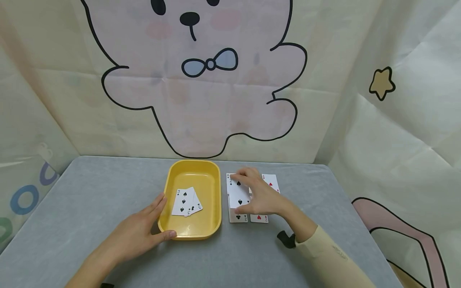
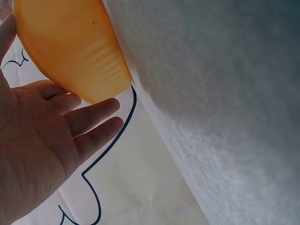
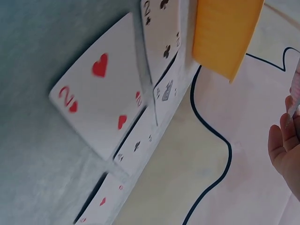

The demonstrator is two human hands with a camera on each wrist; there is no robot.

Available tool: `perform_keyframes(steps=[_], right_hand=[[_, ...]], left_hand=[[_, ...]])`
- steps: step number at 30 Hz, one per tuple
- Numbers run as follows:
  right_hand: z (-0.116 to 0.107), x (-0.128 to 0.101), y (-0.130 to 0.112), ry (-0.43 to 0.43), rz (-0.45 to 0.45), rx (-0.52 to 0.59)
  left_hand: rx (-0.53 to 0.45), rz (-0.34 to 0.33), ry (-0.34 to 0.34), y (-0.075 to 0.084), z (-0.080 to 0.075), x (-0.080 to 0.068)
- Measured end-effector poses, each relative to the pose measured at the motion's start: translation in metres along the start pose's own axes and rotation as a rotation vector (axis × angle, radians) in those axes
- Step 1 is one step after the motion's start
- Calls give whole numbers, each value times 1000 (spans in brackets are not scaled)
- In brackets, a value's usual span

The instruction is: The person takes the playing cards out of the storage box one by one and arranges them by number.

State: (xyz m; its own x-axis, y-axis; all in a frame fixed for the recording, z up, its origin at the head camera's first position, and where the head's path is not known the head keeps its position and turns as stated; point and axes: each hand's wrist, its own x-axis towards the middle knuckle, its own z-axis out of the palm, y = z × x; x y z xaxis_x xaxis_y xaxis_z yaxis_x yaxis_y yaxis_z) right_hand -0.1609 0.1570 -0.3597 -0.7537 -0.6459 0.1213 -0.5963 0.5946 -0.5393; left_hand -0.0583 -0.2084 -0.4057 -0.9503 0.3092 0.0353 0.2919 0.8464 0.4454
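Playing cards [image 1: 238,196], grey tabletop [image 1: 119,188], cartoon-printed backdrop [image 1: 201,100]

The tray [image 1: 196,229] over there is yellow, the two of spades [image 1: 239,194] black on white, the two of hearts [image 3: 105,93] red on white, the tabletop [image 1: 108,188] grey, that sleeve [image 1: 331,260] cream

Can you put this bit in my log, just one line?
left hand: touching tray | right hand: holding two of spades | tray cards: overlapping | table cards: face up
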Motion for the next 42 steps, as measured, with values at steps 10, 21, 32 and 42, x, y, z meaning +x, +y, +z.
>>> perform_keyframes(steps=[10, 21, 32, 42], right_hand=[[-6, -18, 19, 20, 8, -26], [-12, -40, 39, 33, 16, -50], [-19, -61, 57, 18, 38, -61], [-23, -82, 75, -3, 97, -67]], left_hand=[[-5, -2, 0, 0, 0, 0], [-1, -13, -8, 0, 0, 0], [-1, -15, -11, -1, 1, 0], [1, -20, -20, 1, 1, 0]])
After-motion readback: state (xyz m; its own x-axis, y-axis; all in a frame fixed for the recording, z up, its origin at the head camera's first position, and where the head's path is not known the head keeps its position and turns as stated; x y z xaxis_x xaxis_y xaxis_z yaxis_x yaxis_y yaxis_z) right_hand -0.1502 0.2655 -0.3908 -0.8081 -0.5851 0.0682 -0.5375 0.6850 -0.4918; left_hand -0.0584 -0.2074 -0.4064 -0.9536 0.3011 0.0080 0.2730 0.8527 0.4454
